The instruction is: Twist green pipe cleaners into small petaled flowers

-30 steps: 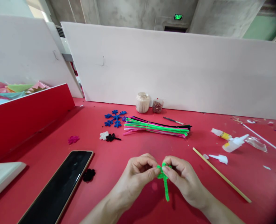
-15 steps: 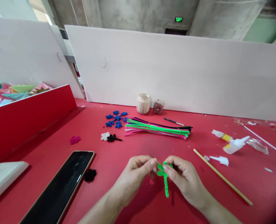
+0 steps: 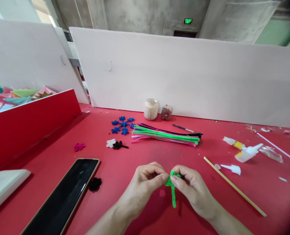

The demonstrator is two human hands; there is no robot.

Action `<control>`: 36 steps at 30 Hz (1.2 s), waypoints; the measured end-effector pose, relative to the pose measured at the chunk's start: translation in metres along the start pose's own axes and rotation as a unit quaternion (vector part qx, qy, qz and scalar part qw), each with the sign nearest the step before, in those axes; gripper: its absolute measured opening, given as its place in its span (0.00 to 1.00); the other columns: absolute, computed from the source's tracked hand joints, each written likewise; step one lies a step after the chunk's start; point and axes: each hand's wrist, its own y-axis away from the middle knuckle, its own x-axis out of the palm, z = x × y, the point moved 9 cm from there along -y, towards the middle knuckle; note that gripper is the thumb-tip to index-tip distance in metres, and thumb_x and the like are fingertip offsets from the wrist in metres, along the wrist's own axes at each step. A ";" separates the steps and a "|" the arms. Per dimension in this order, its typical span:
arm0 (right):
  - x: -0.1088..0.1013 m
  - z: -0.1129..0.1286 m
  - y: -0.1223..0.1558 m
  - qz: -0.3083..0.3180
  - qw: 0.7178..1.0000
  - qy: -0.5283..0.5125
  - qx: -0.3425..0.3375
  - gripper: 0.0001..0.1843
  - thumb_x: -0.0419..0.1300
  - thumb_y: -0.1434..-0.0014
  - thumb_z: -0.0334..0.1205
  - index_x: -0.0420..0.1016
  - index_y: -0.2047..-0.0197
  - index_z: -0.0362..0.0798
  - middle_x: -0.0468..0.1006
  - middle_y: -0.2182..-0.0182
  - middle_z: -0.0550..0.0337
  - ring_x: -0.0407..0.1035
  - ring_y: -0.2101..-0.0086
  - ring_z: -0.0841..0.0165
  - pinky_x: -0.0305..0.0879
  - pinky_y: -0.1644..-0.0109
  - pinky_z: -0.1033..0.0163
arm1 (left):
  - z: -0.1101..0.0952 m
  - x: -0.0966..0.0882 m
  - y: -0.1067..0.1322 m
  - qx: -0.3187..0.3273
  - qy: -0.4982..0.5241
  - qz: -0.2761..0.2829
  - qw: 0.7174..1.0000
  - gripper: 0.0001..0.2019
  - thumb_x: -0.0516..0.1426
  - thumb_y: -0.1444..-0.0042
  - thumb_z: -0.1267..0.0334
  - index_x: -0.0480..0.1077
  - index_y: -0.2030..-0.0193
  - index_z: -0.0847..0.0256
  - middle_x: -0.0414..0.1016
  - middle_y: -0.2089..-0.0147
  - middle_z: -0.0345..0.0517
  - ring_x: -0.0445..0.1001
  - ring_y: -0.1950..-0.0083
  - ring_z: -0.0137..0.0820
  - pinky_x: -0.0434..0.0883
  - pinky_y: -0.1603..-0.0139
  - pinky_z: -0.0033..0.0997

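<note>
Between my two hands, above the red table (image 3: 115, 173), is a green pipe cleaner flower (image 3: 173, 192) with small looped petals and a twisted stem hanging down. My left hand (image 3: 149, 181) pinches a petal on its left side between thumb and forefinger. On the other side, my right hand (image 3: 190, 181) grips the top part with thumb and fingers closed. Fingertips cover part of the petals. Beyond the hands lies a banded bundle of coloured pipe cleaners (image 3: 165, 134).
A phone (image 3: 63, 192) and a black flower shape (image 3: 95, 184) lie left. Farther back are a blue snowflake shape (image 3: 123, 124), white flower (image 3: 110, 143), pink flower (image 3: 79, 147) and glass jar (image 3: 151, 109). Rightward are a wooden stick (image 3: 234, 186) and glue bottle (image 3: 247, 153).
My left hand has moved slightly right, and its thumb and finger now cover more of the left petals. My right hand keeps its grip on the green flower.
</note>
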 end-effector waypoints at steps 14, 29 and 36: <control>-0.011 -0.026 -0.007 -0.050 0.995 -0.074 0.046 0.12 0.52 0.43 0.44 0.70 0.69 0.46 0.64 0.79 0.66 0.57 0.76 0.73 0.55 0.72 0.69 | 0.028 -0.017 -0.002 -0.072 0.069 -0.089 0.991 0.08 0.58 0.53 0.65 0.68 0.79 0.65 0.62 0.81 0.38 0.57 0.78 0.22 0.57 0.77 0.24; -0.007 -0.013 -0.007 -0.033 0.999 -0.021 0.009 0.12 0.53 0.44 0.41 0.64 0.76 0.45 0.61 0.79 0.66 0.56 0.76 0.73 0.56 0.71 0.68 | 0.037 -0.001 -0.001 -0.081 0.013 -0.012 0.997 0.09 0.61 0.56 0.62 0.69 0.79 0.65 0.65 0.82 0.39 0.59 0.79 0.23 0.56 0.75 0.27; -0.005 -0.005 -0.005 -0.020 0.999 0.034 0.000 0.13 0.51 0.44 0.41 0.61 0.77 0.46 0.58 0.81 0.67 0.53 0.78 0.73 0.53 0.74 0.68 | 0.031 0.004 0.002 -0.093 0.022 -0.005 0.995 0.13 0.65 0.64 0.59 0.69 0.81 0.67 0.61 0.83 0.36 0.53 0.79 0.21 0.51 0.77 0.24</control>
